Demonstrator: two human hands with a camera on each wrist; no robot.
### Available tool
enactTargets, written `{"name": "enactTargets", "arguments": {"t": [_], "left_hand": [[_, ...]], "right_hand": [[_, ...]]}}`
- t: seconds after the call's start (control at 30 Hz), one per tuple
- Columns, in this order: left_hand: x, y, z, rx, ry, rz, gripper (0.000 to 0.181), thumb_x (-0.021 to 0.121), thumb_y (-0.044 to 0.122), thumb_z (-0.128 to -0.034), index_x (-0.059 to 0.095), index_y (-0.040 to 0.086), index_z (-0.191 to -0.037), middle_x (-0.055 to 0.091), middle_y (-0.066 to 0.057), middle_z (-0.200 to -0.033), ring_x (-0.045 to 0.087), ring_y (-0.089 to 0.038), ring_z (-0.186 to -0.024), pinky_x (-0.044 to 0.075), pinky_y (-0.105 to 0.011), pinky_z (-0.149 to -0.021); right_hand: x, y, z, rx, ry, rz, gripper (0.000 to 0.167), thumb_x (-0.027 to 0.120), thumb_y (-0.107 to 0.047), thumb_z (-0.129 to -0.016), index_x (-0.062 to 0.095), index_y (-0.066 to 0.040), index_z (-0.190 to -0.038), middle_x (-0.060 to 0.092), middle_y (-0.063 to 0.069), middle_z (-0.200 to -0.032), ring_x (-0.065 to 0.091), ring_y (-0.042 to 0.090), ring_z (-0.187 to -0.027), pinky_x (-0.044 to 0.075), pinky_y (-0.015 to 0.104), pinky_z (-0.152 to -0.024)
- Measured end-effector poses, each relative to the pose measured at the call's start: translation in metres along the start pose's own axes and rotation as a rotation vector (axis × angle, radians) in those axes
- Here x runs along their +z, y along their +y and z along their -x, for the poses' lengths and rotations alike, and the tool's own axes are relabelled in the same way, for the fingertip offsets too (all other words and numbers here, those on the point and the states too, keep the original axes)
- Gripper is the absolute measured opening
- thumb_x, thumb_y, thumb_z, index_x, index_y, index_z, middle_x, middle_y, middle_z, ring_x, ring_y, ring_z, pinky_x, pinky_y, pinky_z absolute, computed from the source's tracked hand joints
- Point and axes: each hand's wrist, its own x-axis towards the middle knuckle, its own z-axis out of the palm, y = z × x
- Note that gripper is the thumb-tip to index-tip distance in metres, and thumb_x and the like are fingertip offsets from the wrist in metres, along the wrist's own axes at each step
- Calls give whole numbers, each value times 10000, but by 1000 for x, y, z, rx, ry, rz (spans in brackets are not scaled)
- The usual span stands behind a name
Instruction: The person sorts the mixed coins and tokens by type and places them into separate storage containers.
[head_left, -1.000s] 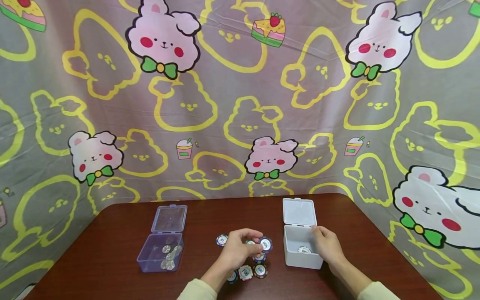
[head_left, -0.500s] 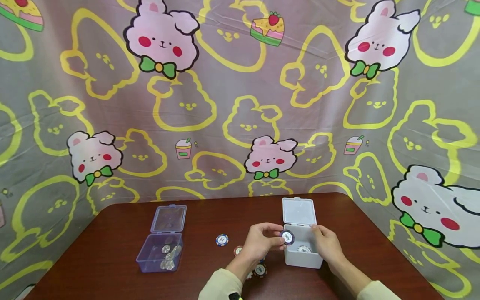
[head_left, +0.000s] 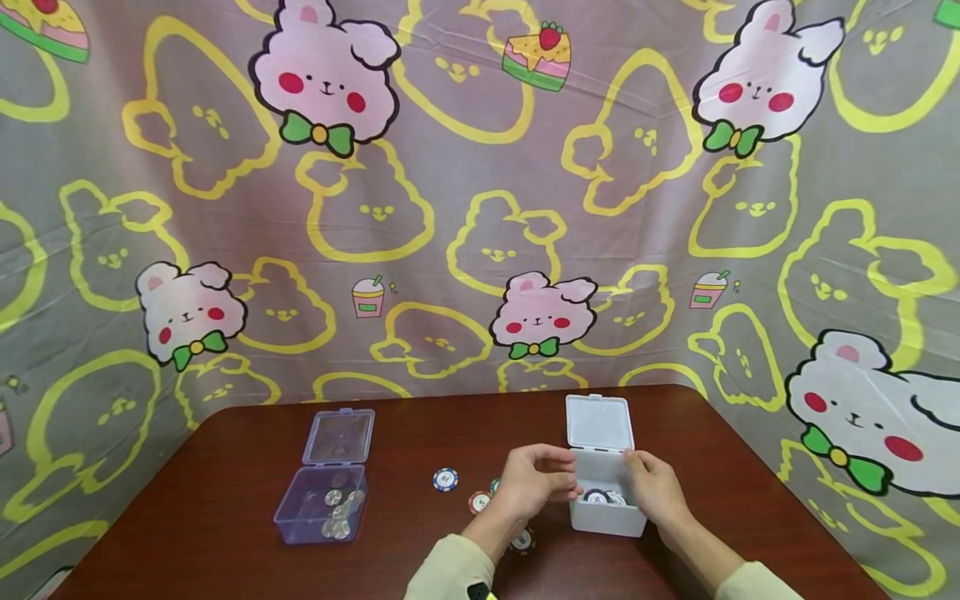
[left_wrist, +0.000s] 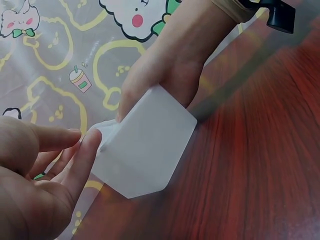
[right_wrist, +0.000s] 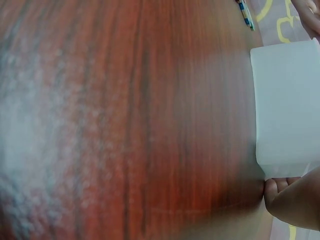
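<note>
Two chips, a dark chip (head_left: 597, 496) and a white chip (head_left: 617, 498), lie in the white box (head_left: 609, 522).
Beside its left rim, the left hand (head_left: 531, 483) holds nothing; the right hand (head_left: 660, 490) grips the right wall, likely steadying it. The lid (head_left: 598, 423) leans back, presumably for access. Round, the dark chip has no long axis; its printed face points upward.

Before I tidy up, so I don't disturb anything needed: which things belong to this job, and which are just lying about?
Likely in the job:
white box, gripped by the right hand
chips inside it, near the left hand
loose chips beside it

Seemingly just lying about:
purple box, no hand on it
coins inside
</note>
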Motion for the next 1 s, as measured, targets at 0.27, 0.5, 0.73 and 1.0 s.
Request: {"name": "enactTargets", "arguments": {"t": [0.27, 0.5, 0.73, 1.0], "left_hand": [[-12, -2, 6, -10, 25, -17, 252, 674, -182, -828, 667, -136, -1076, 691, -186, -888, 698, -222, -679, 604, -367, -641], [-40, -5, 11, -5, 42, -87, 237, 681, -137, -848, 675, -114, -1083, 655, -108, -847, 693, -204, -668, 603, -372, -622], [-74, -9, 16, 4, 100, -169, 299, 685, -86, -845, 648, -134, -1138, 636, -80, -846, 693, -212, -712, 604, -396, -643], [-104, -5, 20, 0, 184, -258, 327, 718, -52, -829, 656, -118, -1143, 636, -96, -877, 658, -184, -653, 593, -365, -588]], "right_hand": [[0, -1, 0, -3, 10, 11, 406, 416, -247, -1083, 665, 71, -1128, 626, 157, -1047, 486, 266, -957, 383, 351, -754], [1, 0, -1, 1, 6, 13, 411, 412, -257, -1084, 663, 67, -1106, 593, 143, -961, 472, 260, -927, 372, 348, -730], [1, 0, -1, 2, -2, 21, 439, 403, -274, -1086, 642, 80, -1186, 617, 212, -1160, 496, 295, -1042, 395, 367, -808], [0, -1, -1, 14, -12, 22, 456, 390, -281, -1085, 628, 84, -1221, 588, 250, -1250, 488, 321, -1111, 398, 422, -867]]}}
